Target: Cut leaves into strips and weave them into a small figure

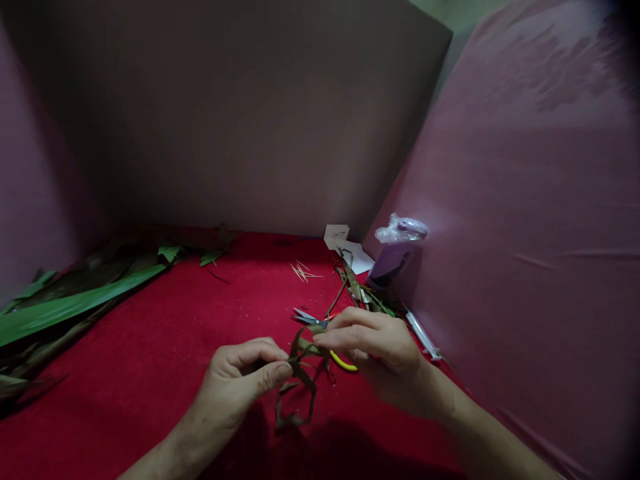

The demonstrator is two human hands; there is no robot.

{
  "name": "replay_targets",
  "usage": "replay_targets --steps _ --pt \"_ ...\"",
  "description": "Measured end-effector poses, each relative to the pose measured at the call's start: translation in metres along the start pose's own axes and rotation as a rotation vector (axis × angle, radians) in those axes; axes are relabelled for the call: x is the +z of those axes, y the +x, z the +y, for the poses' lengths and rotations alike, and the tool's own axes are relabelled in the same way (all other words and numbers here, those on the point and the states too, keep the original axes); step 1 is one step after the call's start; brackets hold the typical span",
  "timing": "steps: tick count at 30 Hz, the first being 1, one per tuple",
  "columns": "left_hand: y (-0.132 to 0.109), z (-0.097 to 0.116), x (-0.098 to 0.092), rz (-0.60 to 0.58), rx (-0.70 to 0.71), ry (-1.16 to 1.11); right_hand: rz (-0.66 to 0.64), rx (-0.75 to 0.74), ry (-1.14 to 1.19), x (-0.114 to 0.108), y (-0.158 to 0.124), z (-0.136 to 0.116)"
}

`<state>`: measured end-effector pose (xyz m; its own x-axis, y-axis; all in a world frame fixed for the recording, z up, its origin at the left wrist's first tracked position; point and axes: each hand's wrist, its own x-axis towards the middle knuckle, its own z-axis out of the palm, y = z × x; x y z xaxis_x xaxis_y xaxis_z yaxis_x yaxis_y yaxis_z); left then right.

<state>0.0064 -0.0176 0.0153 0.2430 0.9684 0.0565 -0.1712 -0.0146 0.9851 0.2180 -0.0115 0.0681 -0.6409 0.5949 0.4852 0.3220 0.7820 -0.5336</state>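
My left hand point(243, 380) is closed, pinching one end of a thin brownish-green leaf strip point(300, 383) between thumb and forefinger. My right hand point(377, 353) pinches the other part of the same strip, fingers pressed together. The strip loops and hangs down between both hands over the red cloth point(165, 347). Small scissors point(313, 319) with yellow handles lie just behind and under my right hand, blades pointing left.
Long green leaves point(70, 303) lie piled at the left. A purple bottle point(395, 257) with a plastic-wrapped top stands at the right, next to white paper point(350, 247), loose leaf strips point(357, 290), thin sticks point(301, 271) and a syringe-like tube point(423, 337). Dull purple panels wall the space.
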Motion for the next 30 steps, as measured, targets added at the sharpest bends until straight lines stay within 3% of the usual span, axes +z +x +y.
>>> replay_targets --steps 9,18,27,30 --pt "-0.001 0.002 0.001 -0.084 0.001 0.024 -0.152 -0.059 -0.162 -0.011 0.010 -0.006" --pt "-0.001 -0.001 0.000 -0.190 -0.034 0.015 -0.432 -0.141 -0.467 -0.022 0.021 -0.021" --pt "-0.005 -0.005 0.001 -0.253 -0.107 -0.040 -0.577 -0.104 -0.566 -0.029 0.032 -0.034" --pt "-0.005 -0.005 0.000 -0.229 -0.068 0.012 -0.539 -0.108 -0.560 -0.029 0.033 -0.032"
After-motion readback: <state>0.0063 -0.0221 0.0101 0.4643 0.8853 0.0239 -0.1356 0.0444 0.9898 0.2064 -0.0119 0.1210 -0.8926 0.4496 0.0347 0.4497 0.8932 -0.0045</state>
